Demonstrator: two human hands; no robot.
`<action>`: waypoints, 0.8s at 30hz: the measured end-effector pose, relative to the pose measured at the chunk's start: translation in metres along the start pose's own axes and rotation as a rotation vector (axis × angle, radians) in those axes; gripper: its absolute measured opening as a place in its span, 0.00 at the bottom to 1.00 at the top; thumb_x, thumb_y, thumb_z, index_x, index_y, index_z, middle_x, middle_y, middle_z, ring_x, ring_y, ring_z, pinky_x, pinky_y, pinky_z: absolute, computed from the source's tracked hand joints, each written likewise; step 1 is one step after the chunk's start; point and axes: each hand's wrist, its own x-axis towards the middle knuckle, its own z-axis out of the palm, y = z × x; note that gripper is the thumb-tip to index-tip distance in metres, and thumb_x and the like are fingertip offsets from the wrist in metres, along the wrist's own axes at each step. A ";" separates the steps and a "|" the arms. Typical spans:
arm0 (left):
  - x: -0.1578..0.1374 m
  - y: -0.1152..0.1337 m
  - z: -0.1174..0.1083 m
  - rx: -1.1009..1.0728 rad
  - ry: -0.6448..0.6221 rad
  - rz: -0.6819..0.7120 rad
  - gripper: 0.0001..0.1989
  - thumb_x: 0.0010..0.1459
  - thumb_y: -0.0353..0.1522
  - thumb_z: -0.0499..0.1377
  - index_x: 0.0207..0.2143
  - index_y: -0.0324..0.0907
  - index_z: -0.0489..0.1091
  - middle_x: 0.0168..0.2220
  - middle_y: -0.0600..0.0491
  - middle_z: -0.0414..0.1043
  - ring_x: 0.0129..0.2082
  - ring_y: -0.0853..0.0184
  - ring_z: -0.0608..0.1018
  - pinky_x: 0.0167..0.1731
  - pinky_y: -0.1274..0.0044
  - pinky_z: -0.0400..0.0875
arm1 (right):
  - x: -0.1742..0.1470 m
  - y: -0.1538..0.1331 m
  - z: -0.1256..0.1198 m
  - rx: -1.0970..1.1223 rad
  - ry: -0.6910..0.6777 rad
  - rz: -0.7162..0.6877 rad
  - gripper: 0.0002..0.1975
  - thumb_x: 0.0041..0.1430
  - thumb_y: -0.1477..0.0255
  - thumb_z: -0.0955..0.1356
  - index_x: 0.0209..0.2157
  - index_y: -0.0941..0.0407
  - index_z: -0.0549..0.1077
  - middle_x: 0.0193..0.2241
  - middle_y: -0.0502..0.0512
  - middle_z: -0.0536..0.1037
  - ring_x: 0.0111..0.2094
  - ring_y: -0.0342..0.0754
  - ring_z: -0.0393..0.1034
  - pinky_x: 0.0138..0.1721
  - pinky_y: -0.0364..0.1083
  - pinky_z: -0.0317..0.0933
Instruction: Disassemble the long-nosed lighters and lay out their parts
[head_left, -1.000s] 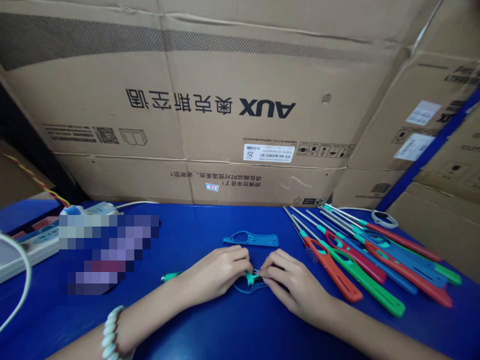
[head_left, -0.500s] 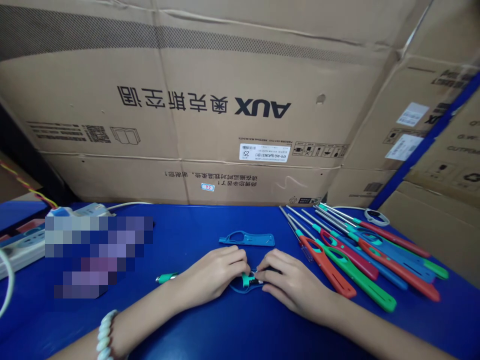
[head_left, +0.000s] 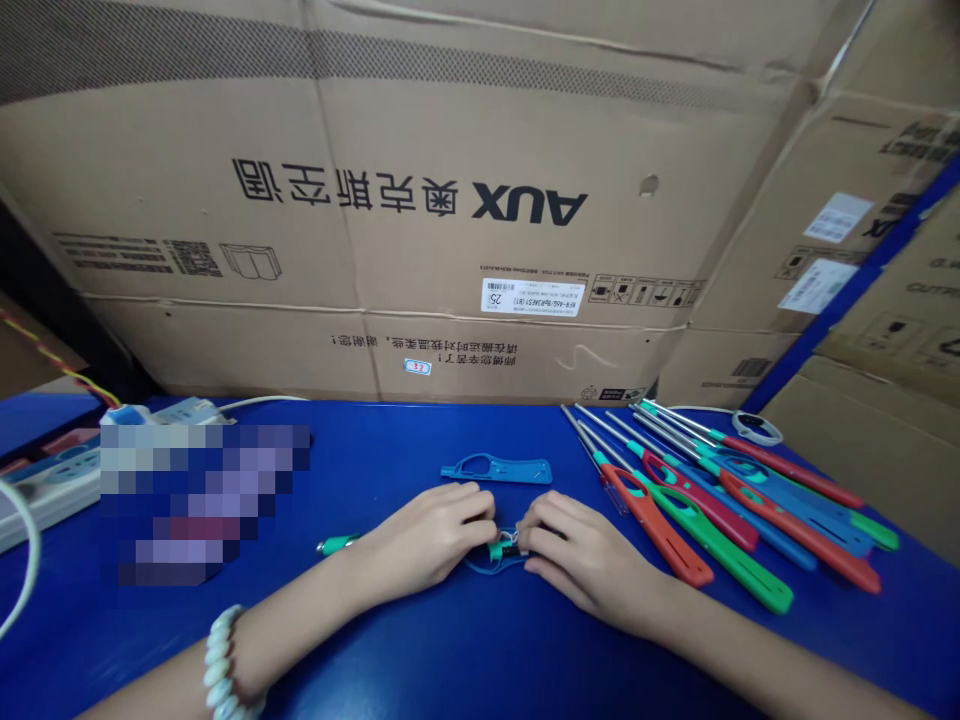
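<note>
On the blue tabletop, a blue lighter half-shell (head_left: 487, 567) lies between my hands with a teal trigger piece, a black part and thin wires in it. My left hand (head_left: 442, 535) has its fingers curled onto the shell's left part, near the teal piece. From the other side, my right hand (head_left: 577, 550) pinches at the black part and wires; its fingertips partly hide them. A teal part with a metal end (head_left: 337, 545) sticks out behind my left wrist. Just beyond my hands rests a second blue half-shell (head_left: 517, 470), untouched.
Several long-necked lighters (head_left: 690, 510) in red, orange, green and blue lie in a pile at the right. A white power strip (head_left: 67, 480) with cables is at the left, beside a blurred-out patch. Cardboard (head_left: 405, 280) stands upright along the back.
My fingers have shifted slightly over the shell, and the right fingertips now cover more of its right part. The whole view has moved a little.
</note>
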 end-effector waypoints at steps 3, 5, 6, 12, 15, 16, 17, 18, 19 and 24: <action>0.000 0.000 0.000 0.056 -0.009 0.019 0.11 0.65 0.23 0.48 0.38 0.39 0.69 0.34 0.51 0.67 0.32 0.66 0.67 0.33 0.75 0.63 | 0.000 0.000 0.002 -0.039 0.022 -0.025 0.06 0.64 0.76 0.62 0.35 0.57 0.70 0.37 0.57 0.71 0.38 0.49 0.62 0.39 0.47 0.60; 0.000 0.001 0.000 0.077 -0.012 0.025 0.11 0.65 0.23 0.48 0.38 0.39 0.69 0.34 0.51 0.67 0.32 0.65 0.67 0.32 0.75 0.63 | -0.001 0.001 0.004 -0.068 0.054 -0.053 0.07 0.64 0.76 0.61 0.34 0.57 0.70 0.36 0.57 0.71 0.38 0.49 0.62 0.38 0.47 0.60; 0.000 0.001 0.000 0.083 -0.010 0.025 0.11 0.65 0.23 0.48 0.38 0.39 0.69 0.34 0.51 0.67 0.32 0.65 0.67 0.32 0.75 0.63 | -0.001 0.001 0.005 -0.075 0.066 -0.061 0.08 0.64 0.76 0.61 0.33 0.57 0.70 0.36 0.57 0.71 0.38 0.49 0.62 0.38 0.47 0.60; -0.001 0.002 0.000 0.068 0.021 0.016 0.12 0.66 0.24 0.47 0.37 0.39 0.69 0.33 0.51 0.67 0.31 0.66 0.67 0.31 0.76 0.63 | -0.001 -0.001 0.004 0.010 0.060 -0.003 0.06 0.63 0.76 0.62 0.34 0.57 0.71 0.36 0.57 0.71 0.38 0.48 0.63 0.38 0.46 0.61; -0.002 0.002 0.001 0.025 0.049 0.006 0.12 0.67 0.25 0.47 0.36 0.39 0.69 0.33 0.51 0.67 0.31 0.67 0.67 0.32 0.76 0.64 | -0.001 -0.001 0.005 0.045 0.075 0.001 0.05 0.63 0.76 0.63 0.35 0.57 0.71 0.36 0.57 0.71 0.37 0.48 0.63 0.38 0.46 0.61; -0.002 0.001 0.002 0.010 0.058 0.005 0.12 0.67 0.25 0.46 0.37 0.39 0.69 0.34 0.51 0.67 0.31 0.67 0.67 0.33 0.77 0.64 | -0.002 0.000 0.006 0.049 0.087 0.001 0.05 0.63 0.76 0.63 0.35 0.57 0.71 0.36 0.57 0.71 0.37 0.48 0.63 0.37 0.46 0.61; -0.002 0.001 0.002 -0.002 0.066 0.006 0.12 0.67 0.25 0.46 0.37 0.40 0.69 0.34 0.51 0.67 0.32 0.67 0.68 0.33 0.77 0.64 | -0.002 0.000 0.007 0.050 0.098 0.001 0.05 0.63 0.76 0.63 0.35 0.57 0.71 0.36 0.57 0.71 0.37 0.48 0.63 0.37 0.46 0.61; -0.002 0.000 0.002 -0.011 0.070 0.007 0.12 0.67 0.26 0.46 0.37 0.40 0.69 0.34 0.51 0.67 0.32 0.67 0.68 0.33 0.77 0.64 | -0.003 0.000 0.008 0.050 0.107 0.002 0.05 0.63 0.76 0.63 0.35 0.57 0.71 0.36 0.57 0.71 0.37 0.48 0.64 0.37 0.46 0.61; -0.002 0.000 0.002 -0.018 0.074 0.009 0.12 0.67 0.25 0.46 0.38 0.40 0.69 0.34 0.51 0.67 0.32 0.67 0.68 0.34 0.77 0.65 | -0.003 0.001 0.009 0.051 0.115 0.005 0.06 0.63 0.76 0.63 0.35 0.56 0.71 0.36 0.57 0.71 0.37 0.48 0.64 0.37 0.46 0.61; -0.002 0.002 0.000 -0.038 0.073 -0.003 0.12 0.66 0.26 0.46 0.37 0.40 0.69 0.34 0.51 0.67 0.33 0.67 0.69 0.34 0.77 0.64 | -0.004 0.002 0.013 0.083 0.136 0.016 0.06 0.63 0.75 0.63 0.36 0.56 0.72 0.36 0.57 0.72 0.37 0.48 0.64 0.37 0.46 0.62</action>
